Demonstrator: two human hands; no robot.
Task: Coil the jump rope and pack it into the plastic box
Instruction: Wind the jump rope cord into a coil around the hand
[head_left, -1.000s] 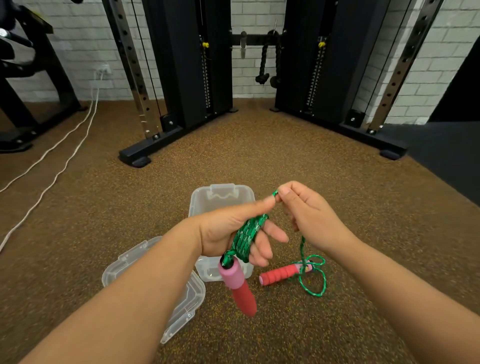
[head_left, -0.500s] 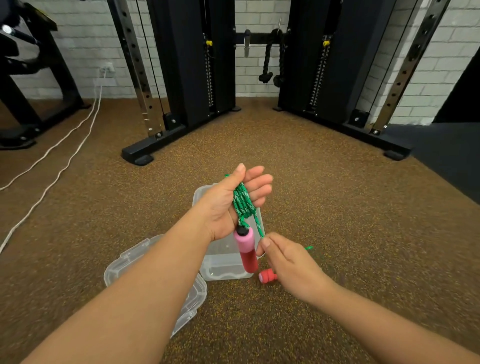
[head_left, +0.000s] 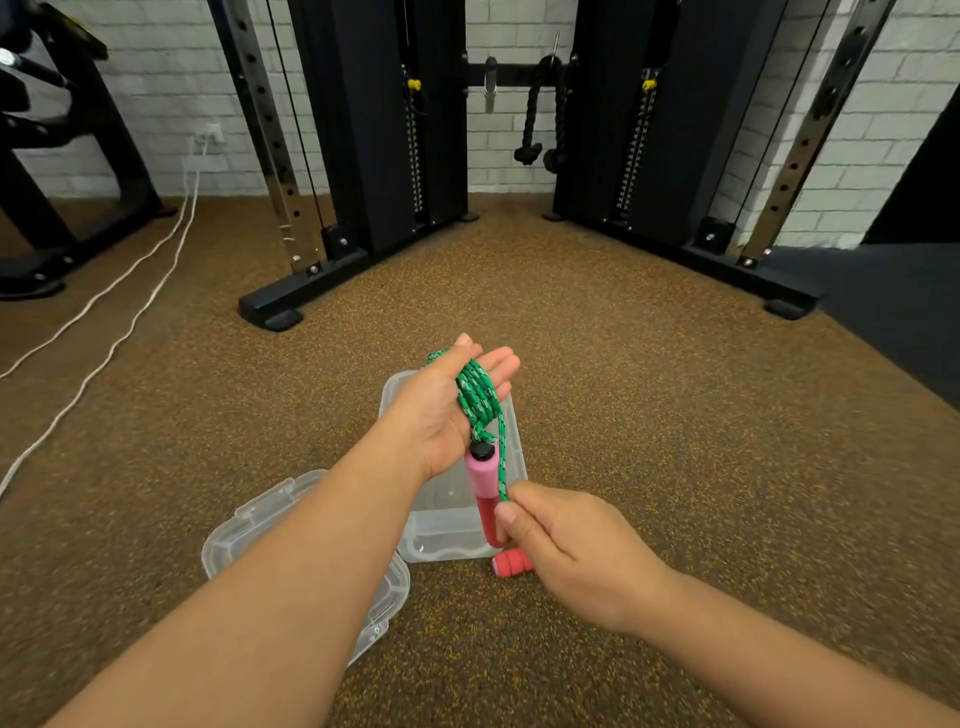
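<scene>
Left hand (head_left: 441, 410) flat, wrapped in green rope (head_left: 480, 400); right hand (head_left: 566, 551) pinching rope above clear box (head_left: 514, 447).

Black cable machine (head_left: 384, 130) against white brick wall (head_left: 166, 104), white cords (head_left: 130, 275) across speckled brown floor (head_left: 623, 389), hanging rope attachment (head_left: 543, 124)

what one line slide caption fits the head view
Left hand carries coiled green braided rope; right hand pinches its strand above clear plastic box.

Left hand (head_left: 441, 410) is raised palm-up, fingers straight, thumb up. Right hand (head_left: 566, 551) sits lower and nearer, its grip a thumb-and-finger pinch, both forearms bare.
</scene>
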